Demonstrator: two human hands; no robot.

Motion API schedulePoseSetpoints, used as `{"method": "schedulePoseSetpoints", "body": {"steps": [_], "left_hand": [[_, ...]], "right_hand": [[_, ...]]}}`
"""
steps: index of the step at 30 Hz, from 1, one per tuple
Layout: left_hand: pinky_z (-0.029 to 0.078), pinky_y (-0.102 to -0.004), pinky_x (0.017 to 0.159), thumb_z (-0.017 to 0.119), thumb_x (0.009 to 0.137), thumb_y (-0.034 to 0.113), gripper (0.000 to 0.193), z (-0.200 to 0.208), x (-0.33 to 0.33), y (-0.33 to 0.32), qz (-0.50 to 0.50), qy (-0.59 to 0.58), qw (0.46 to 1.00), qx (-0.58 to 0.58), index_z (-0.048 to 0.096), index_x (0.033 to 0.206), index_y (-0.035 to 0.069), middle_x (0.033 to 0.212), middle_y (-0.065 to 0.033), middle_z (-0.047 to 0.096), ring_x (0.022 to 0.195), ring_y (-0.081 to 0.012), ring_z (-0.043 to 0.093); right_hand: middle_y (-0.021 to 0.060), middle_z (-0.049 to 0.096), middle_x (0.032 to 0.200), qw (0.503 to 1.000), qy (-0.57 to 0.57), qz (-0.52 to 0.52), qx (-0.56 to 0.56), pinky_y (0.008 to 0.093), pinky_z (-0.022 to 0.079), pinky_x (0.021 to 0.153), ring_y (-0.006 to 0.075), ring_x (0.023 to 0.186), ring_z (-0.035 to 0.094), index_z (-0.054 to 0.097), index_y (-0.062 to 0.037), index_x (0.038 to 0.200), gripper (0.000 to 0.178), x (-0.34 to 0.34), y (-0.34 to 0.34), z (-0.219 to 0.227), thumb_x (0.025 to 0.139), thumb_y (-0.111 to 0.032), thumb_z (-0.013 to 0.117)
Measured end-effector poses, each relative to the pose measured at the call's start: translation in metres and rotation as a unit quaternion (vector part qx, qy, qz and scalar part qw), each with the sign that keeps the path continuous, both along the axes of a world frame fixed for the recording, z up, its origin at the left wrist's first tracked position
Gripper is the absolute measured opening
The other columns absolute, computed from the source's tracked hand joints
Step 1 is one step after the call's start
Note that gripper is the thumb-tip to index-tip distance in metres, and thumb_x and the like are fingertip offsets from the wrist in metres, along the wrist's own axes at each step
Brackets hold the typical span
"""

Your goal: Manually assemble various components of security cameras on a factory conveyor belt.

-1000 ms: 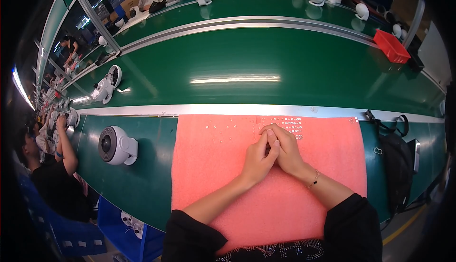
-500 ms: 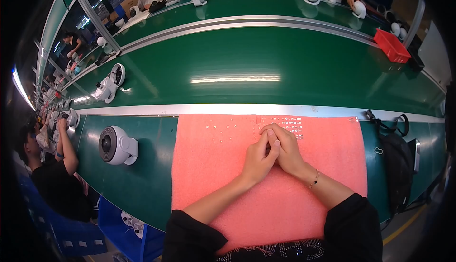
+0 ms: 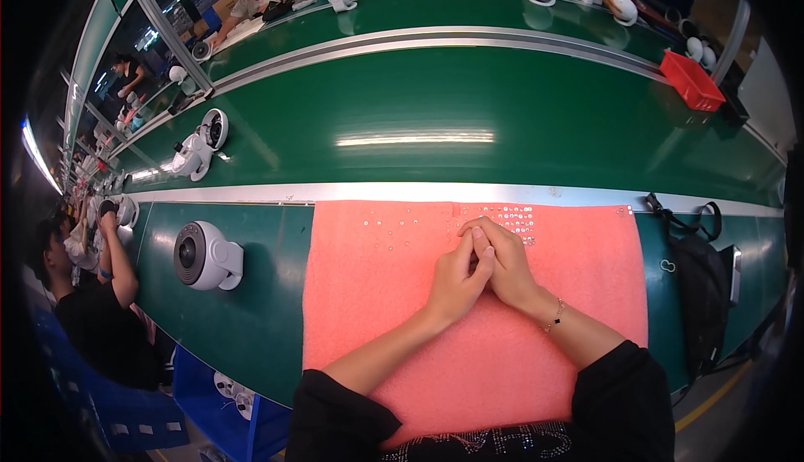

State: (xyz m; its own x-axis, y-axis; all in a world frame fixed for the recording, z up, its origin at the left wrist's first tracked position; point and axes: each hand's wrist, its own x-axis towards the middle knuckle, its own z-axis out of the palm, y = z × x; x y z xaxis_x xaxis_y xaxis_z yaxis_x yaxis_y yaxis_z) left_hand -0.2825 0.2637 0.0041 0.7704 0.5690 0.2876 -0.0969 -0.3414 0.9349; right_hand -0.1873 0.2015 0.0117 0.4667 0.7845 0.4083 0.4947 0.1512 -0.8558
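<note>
My left hand (image 3: 457, 277) and my right hand (image 3: 507, 268) are clasped together over a pink towel (image 3: 377, 311) spread on the bench. The fingers of both are closed and pressed against each other, and no object shows between them. Part of the left hand's fingers is hidden behind the right. Just beyond my fingertips, small shiny round pieces (image 3: 517, 217) lie in close rows on the towel. A looser scatter of similar pieces (image 3: 390, 233) is to their left. Left of the towel stands a white rounded camera-like device (image 3: 205, 256) with a dark front.
A green conveyor belt (image 3: 419, 110) runs beyond the bench, carrying white device parts (image 3: 201, 145) at left. On the right are a black bag (image 3: 703, 294) and a red bin (image 3: 691, 82). A blue crate (image 3: 197, 395) stands lower left. Co-workers sit at left and across.
My hands have stayed still. White parts on the near belt have shifted slightly right, and devices on the far belt slightly left. A person across has reached toward a device.
</note>
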Motion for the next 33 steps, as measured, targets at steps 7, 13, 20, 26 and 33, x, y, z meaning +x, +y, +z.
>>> {"method": "schedulePoseSetpoints", "body": {"steps": [7, 13, 20, 26, 33], "left_hand": [[0.046, -0.0288, 0.061, 0.047, 0.095, 0.023, 0.030, -0.0029, 0.0007, -0.0015, -0.013, -0.003, 1.000, -0.029, 0.047, 0.109, -0.003, 0.073, -0.0110, 0.058, 0.069, -0.0121, 0.056], [0.047, -0.0283, 0.060, 0.048, 0.095, 0.022, 0.028, -0.0043, 0.0013, -0.0014, 0.001, -0.004, 1.000, -0.017, 0.047, 0.107, -0.003, 0.072, -0.0103, 0.058, 0.068, -0.0109, 0.057], [0.053, -0.0334, 0.065, 0.051, 0.093, 0.024, 0.027, -0.0008, 0.0019, -0.0015, -0.001, 0.001, 1.000, -0.017, 0.046, 0.097, -0.002, 0.075, -0.0176, 0.064, 0.073, -0.0253, 0.068], [0.053, -0.0331, 0.065, 0.051, 0.093, 0.025, 0.027, -0.0015, 0.0019, -0.0010, 0.001, 0.006, 1.000, -0.022, 0.047, 0.095, -0.002, 0.075, -0.0172, 0.063, 0.073, -0.0245, 0.068], [0.053, -0.0337, 0.065, 0.051, 0.093, 0.025, 0.027, -0.0006, 0.0014, -0.0018, 0.001, 0.003, 1.000, -0.023, 0.048, 0.096, -0.002, 0.075, -0.0177, 0.063, 0.073, -0.0251, 0.068]], "right_hand": [[0.0064, 0.051, 0.066, 1.000, 0.004, 0.001, -0.001, 0.0276, 0.042, 0.054, 0.0121, 0.058, 0.049, 0.057, 0.0000, 0.095, 0.026, -0.0004, -0.0014, 0.0015, 0.098, -0.019, 0.040], [0.0055, 0.051, 0.064, 1.000, 0.007, 0.001, -0.005, 0.0275, 0.041, 0.054, 0.0119, 0.058, 0.049, 0.057, -0.0008, 0.095, 0.026, -0.0015, -0.0020, 0.0024, 0.098, -0.020, 0.040], [0.0052, 0.050, 0.063, 1.000, 0.008, 0.001, -0.004, 0.0276, 0.041, 0.053, 0.0116, 0.056, 0.048, 0.057, -0.0012, 0.095, 0.026, -0.0011, -0.0020, 0.0018, 0.098, -0.020, 0.039], [0.0057, 0.052, 0.065, 1.000, 0.012, 0.002, 0.001, 0.0263, 0.041, 0.052, 0.0104, 0.057, 0.048, 0.056, -0.0005, 0.093, 0.026, -0.0009, -0.0007, -0.0003, 0.098, -0.019, 0.039], [0.0044, 0.050, 0.063, 1.000, 0.013, 0.007, -0.006, 0.0261, 0.040, 0.052, 0.0098, 0.056, 0.047, 0.056, -0.0006, 0.093, 0.027, -0.0007, -0.0021, 0.0010, 0.099, -0.020, 0.039]]}}
